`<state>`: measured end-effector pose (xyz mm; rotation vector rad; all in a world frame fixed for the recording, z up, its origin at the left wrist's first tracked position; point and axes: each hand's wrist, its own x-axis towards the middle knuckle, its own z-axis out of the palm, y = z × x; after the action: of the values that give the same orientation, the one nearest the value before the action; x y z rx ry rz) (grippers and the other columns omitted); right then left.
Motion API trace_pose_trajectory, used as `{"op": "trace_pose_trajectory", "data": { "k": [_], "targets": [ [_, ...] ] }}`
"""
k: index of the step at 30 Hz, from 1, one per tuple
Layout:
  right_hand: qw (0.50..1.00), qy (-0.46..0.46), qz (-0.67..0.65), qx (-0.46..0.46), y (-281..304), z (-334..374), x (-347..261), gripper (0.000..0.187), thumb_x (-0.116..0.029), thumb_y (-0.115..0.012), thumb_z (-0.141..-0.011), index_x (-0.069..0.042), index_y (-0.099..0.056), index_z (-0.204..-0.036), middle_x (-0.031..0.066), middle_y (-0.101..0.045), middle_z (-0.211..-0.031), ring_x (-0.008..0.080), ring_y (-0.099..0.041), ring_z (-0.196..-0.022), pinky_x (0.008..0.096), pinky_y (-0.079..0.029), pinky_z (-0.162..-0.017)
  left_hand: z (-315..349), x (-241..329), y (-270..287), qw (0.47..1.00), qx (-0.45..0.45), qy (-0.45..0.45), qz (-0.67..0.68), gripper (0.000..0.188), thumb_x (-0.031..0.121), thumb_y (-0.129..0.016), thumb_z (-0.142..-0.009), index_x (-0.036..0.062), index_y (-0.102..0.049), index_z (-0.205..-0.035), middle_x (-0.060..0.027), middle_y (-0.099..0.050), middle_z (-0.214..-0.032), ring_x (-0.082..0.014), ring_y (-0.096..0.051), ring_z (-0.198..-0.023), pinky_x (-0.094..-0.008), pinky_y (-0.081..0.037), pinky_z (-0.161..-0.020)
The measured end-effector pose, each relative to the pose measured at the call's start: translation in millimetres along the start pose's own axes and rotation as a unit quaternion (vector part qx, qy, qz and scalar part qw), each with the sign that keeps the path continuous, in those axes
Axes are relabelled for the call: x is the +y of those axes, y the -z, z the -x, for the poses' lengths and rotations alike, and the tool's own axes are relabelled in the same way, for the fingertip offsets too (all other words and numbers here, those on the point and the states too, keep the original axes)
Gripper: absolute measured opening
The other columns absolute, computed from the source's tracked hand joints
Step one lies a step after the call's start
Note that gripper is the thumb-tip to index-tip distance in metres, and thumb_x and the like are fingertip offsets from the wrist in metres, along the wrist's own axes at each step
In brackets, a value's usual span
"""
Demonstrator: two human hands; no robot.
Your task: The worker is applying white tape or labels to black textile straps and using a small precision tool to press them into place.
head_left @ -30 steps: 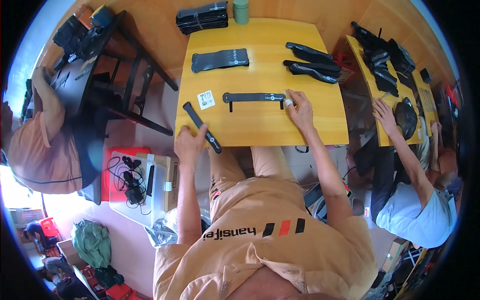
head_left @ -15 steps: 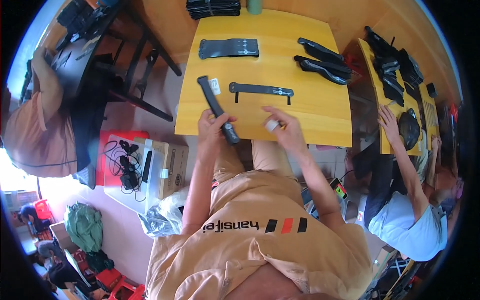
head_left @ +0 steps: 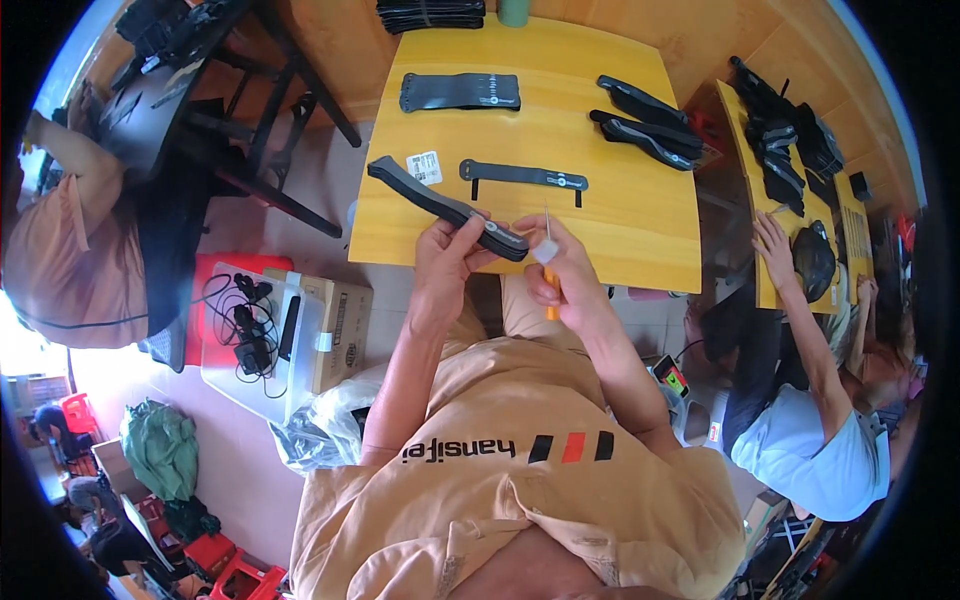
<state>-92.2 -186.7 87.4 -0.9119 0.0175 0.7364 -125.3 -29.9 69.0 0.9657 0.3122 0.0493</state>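
My left hand (head_left: 445, 258) grips a bundle of black straps (head_left: 412, 192), which slants over the left part of the yellow table. The bundle's near end, with pale printing, reaches my right hand (head_left: 574, 274). That hand is closed round an awl (head_left: 552, 306) with an orange handle, its thin metal spike pointing away from me. White wrapping shows around a finger of the right hand. Beyond both hands, a single black strap (head_left: 522, 177) lies flat across the table, with two short black tabs sticking out below it. A white label sheet (head_left: 424, 168) lies beside the bundle.
Farther back on the table (head_left: 560, 60) are a row of flat black straps (head_left: 460, 92) and curved black straps (head_left: 645, 125) at the right. A plastic bin of cables (head_left: 250, 340) stands on the floor at left. People sit at tables on both sides.
The strap bundle has swung its far end leftward and its near end toward my right hand. My hands have come closer together, and the awl now shows clearly.
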Motion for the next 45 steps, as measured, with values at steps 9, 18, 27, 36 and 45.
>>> {"op": "trace_pose_trajectory", "data": {
  "k": [9,18,27,36,45],
  "targets": [
    [0.94,0.106,0.323,-0.026,-8.3,41.4,-19.8,0.043,-0.001,-0.042,-0.082,-0.005,-0.045,-0.125,0.0,-0.044,-0.077,0.0025,-0.038,-0.05,0.016,-0.03,-0.045,9.7,17.1,-5.4,0.997,0.015,-0.035,0.072,0.017,0.014,-0.055,-0.085,-0.0011,-0.054,-0.092,-0.0145,-0.063,-0.081,-0.0184,-0.064,-0.073,-0.0245,-0.055,-0.062],
    [0.949,0.053,0.309,-0.047,-11.0,50.9,-27.1,0.051,0.006,-0.039,-0.079,-0.012,-0.044,-0.127,0.0005,-0.045,-0.082,0.0017,-0.038,-0.047,0.0153,-0.031,-0.041,14.1,20.4,-11.4,0.997,0.014,-0.037,0.064,0.018,0.015,-0.056,-0.085,-0.0011,-0.054,-0.091,-0.0146,-0.063,-0.081,-0.0178,-0.065,-0.072,-0.0238,-0.055,-0.061],
    [0.95,0.042,0.298,-0.078,-10.2,51.8,-27.4,0.052,0.004,-0.039,-0.081,-0.014,-0.042,-0.129,0.0009,-0.046,-0.085,0.0016,-0.038,-0.045,0.0144,-0.031,-0.039,15.2,17.1,-14.3,0.998,-0.004,-0.033,0.059,0.016,0.013,-0.056,-0.085,-0.0007,-0.055,-0.092,-0.0131,-0.063,-0.081,-0.0173,-0.064,-0.073,-0.0246,-0.056,-0.061],
    [0.952,0.022,0.295,-0.078,-7.3,50.5,-27.5,0.052,0.004,-0.039,-0.081,-0.015,-0.043,-0.129,0.0007,-0.046,-0.086,0.0018,-0.039,-0.045,0.0139,-0.031,-0.039,16.1,14.9,-16.2,0.996,0.004,-0.081,0.024,0.016,0.011,-0.053,-0.086,-0.0019,-0.053,-0.095,-0.0162,-0.063,-0.084,-0.0195,-0.065,-0.073,-0.027,-0.056,-0.062],
    [0.962,0.008,0.265,-0.064,-2.6,46.5,-25.3,0.052,0.004,-0.038,-0.08,-0.013,-0.043,-0.129,0.0017,-0.047,-0.082,0.0023,-0.039,-0.043,0.0147,-0.03,-0.037,19.8,16.1,-20.9,0.992,0.018,-0.127,-0.009,0.02,0.01,-0.06,-0.082,-0.0009,-0.053,-0.096,-0.0137,-0.063,-0.086,-0.0165,-0.063,-0.078,-0.0256,-0.054,-0.065]
  ]
}}
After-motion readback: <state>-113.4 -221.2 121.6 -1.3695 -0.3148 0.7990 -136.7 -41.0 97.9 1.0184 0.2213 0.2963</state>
